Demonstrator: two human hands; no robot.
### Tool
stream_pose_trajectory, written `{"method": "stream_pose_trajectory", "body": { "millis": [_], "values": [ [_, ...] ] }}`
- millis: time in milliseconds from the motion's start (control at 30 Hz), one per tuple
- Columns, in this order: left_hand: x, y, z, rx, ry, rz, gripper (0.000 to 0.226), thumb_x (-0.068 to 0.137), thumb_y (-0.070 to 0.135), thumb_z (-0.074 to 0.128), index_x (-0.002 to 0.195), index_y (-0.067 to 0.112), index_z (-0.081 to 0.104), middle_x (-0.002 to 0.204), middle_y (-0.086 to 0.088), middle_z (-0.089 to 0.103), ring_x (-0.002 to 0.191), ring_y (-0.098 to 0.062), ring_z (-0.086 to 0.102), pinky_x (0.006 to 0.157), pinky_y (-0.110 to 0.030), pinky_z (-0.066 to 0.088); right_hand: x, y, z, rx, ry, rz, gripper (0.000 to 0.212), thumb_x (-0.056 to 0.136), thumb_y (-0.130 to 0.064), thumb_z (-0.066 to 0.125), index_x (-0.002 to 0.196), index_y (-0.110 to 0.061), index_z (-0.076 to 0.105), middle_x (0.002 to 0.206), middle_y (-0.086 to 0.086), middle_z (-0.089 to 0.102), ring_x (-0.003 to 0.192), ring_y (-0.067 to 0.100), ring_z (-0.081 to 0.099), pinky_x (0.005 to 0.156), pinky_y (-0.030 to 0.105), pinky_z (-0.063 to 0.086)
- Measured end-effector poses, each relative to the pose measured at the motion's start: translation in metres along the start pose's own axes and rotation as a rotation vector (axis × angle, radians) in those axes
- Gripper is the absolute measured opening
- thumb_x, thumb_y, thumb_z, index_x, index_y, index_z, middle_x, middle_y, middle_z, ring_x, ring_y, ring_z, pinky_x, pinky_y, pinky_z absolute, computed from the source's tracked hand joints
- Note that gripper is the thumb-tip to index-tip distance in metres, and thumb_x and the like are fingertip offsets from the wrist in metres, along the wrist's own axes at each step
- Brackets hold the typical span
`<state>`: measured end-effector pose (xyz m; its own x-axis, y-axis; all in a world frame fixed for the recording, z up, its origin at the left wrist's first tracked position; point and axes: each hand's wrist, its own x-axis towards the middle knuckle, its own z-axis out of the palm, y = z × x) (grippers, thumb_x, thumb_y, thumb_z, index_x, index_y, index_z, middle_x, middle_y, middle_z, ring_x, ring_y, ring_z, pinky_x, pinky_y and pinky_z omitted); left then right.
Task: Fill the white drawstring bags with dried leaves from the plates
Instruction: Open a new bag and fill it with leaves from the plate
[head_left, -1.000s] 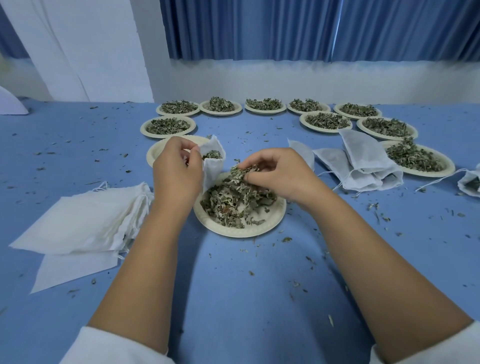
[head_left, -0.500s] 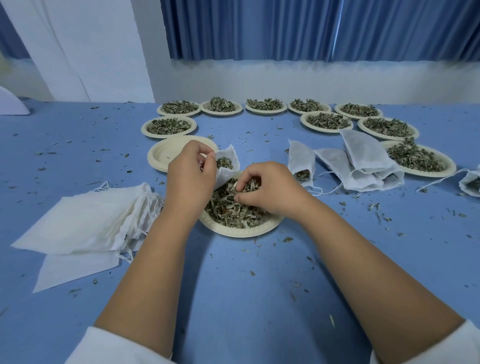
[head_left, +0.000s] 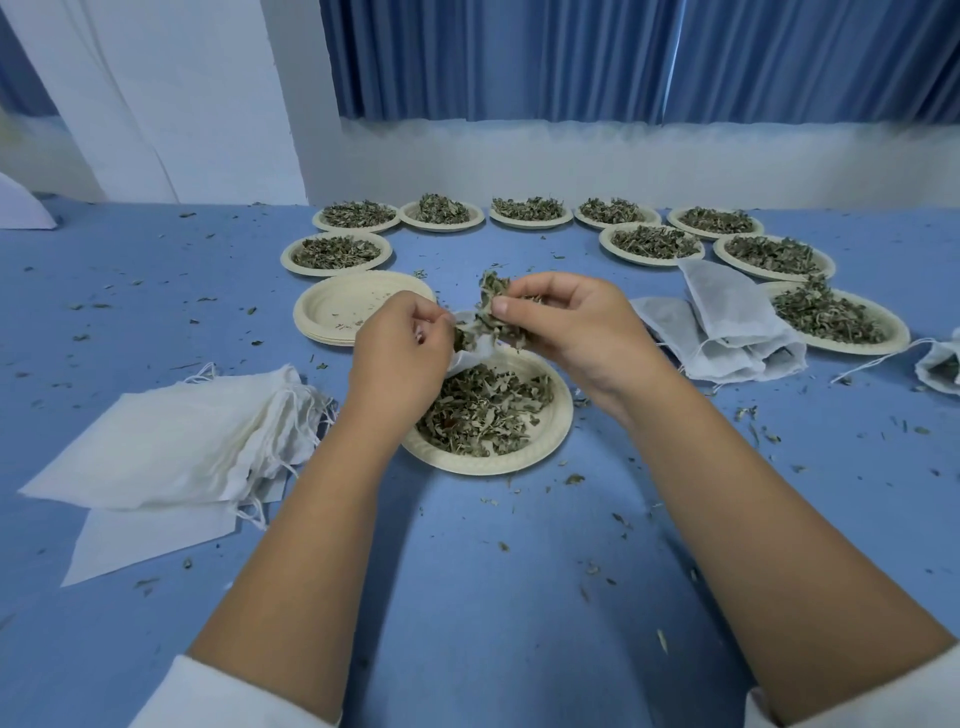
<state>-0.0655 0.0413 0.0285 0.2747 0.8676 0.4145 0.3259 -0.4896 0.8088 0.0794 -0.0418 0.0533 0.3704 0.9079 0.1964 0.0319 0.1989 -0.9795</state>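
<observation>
A paper plate (head_left: 556, 421) with a heap of dried leaves (head_left: 483, 405) lies in front of me on the blue table. Just above its far rim my left hand (head_left: 400, 358) pinches the mouth of a small white drawstring bag (head_left: 470, 356), most of it hidden behind the hand and leaves. My right hand (head_left: 566, 322) grips a clump of dried leaves (head_left: 491, 312) right at the bag's mouth.
A stack of flat white bags (head_left: 171, 441) lies at the left. Filled bags (head_left: 727, 327) are piled at the right, another bag (head_left: 940, 364) at the edge. An empty plate stack (head_left: 358, 306) sits behind my left hand. Several plates of leaves (head_left: 527, 210) ring the back. Leaf crumbs litter the table.
My right hand took a pinch of leaves from the plate and lifted it up to the bag's mouth. My left hand kept holding the bag.
</observation>
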Motion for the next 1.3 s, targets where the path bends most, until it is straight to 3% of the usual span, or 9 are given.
{"method": "stream_pose_trajectory", "body": {
  "millis": [133,367,467,600,867,967,1067,1167,1300],
  "values": [
    [-0.002,0.004,0.007,-0.128,-0.08,-0.106,0.023,0.089,0.013,0.057,0.07,0.026,0.057,0.065,0.012,0.057,0.065,-0.008,0.052,0.062,-0.027,0.039,0.0,0.004,0.01,0.141,0.043,0.019,0.008,0.08,-0.005,0.077,0.081,-0.013,0.073,0.074,0.005,0.073,0.066,0.014,0.067,0.067,0.028,0.059],
    [0.001,0.004,0.003,-0.316,-0.081,-0.223,0.016,0.09,0.022,0.062,0.074,0.024,0.064,0.053,0.019,0.06,0.062,-0.007,0.053,0.071,-0.033,0.045,-0.002,0.006,0.008,-0.065,0.162,0.051,0.009,0.077,-0.013,0.081,0.083,-0.015,0.076,0.086,0.015,0.075,0.074,0.022,0.068,0.084,0.047,0.059],
    [0.0,0.004,0.003,-0.32,-0.085,-0.236,0.014,0.088,0.019,0.059,0.075,0.022,0.065,0.052,0.019,0.059,0.062,-0.008,0.052,0.066,-0.032,0.041,-0.004,0.007,0.009,-0.25,0.176,-0.004,0.009,0.076,-0.02,0.083,0.08,-0.021,0.075,0.082,0.013,0.074,0.069,0.019,0.064,0.076,0.041,0.059],
    [-0.001,0.006,0.005,-0.332,-0.09,-0.233,0.013,0.089,0.021,0.061,0.077,0.023,0.065,0.05,0.017,0.058,0.055,-0.006,0.049,0.06,-0.029,0.039,-0.004,0.009,0.012,-0.447,0.155,-0.115,0.014,0.076,-0.021,0.083,0.073,-0.029,0.071,0.058,-0.011,0.062,0.05,0.003,0.048,0.052,0.022,0.044],
    [-0.003,0.01,0.007,-0.346,-0.088,-0.239,0.014,0.089,0.013,0.059,0.08,0.02,0.066,0.06,0.011,0.059,0.048,0.0,0.052,0.043,-0.012,0.039,-0.005,0.016,0.015,-0.623,0.063,-0.179,0.015,0.077,-0.013,0.079,0.074,-0.026,0.072,0.062,-0.017,0.061,0.053,-0.009,0.052,0.055,0.007,0.039],
    [-0.004,0.011,0.009,-0.325,-0.127,-0.212,0.011,0.09,0.016,0.06,0.082,0.019,0.066,0.066,0.007,0.062,0.056,-0.004,0.059,0.054,-0.022,0.049,-0.004,0.017,0.014,-0.726,0.03,-0.161,0.014,0.077,-0.014,0.077,0.075,-0.027,0.073,0.064,-0.017,0.061,0.054,-0.005,0.052,0.054,0.01,0.039],
    [-0.006,0.01,0.011,-0.277,-0.149,-0.187,0.013,0.091,0.02,0.06,0.08,0.022,0.066,0.064,0.012,0.062,0.07,-0.012,0.062,0.068,-0.032,0.051,-0.004,0.018,0.014,-0.784,-0.008,-0.135,0.012,0.079,-0.015,0.075,0.08,-0.026,0.075,0.072,-0.015,0.067,0.069,0.003,0.06,0.069,0.023,0.05],
    [-0.005,0.008,0.011,-0.243,-0.13,-0.172,0.013,0.091,0.02,0.059,0.081,0.025,0.065,0.059,0.016,0.061,0.067,-0.007,0.057,0.061,-0.026,0.041,-0.005,0.014,0.016,-0.69,-0.05,-0.079,0.016,0.084,-0.014,0.067,0.082,-0.028,0.076,0.081,-0.004,0.075,0.08,0.018,0.069,0.075,0.031,0.054],
    [-0.004,0.006,0.011,-0.26,-0.087,-0.192,0.009,0.092,0.021,0.059,0.085,0.023,0.065,0.058,0.014,0.06,0.063,-0.005,0.056,0.057,-0.024,0.039,-0.007,0.01,0.014,-0.507,-0.115,0.046,0.026,0.085,-0.012,0.062,0.084,-0.037,0.071,0.079,-0.015,0.073,0.077,0.002,0.067,0.065,0.014,0.049]
  ]
}}
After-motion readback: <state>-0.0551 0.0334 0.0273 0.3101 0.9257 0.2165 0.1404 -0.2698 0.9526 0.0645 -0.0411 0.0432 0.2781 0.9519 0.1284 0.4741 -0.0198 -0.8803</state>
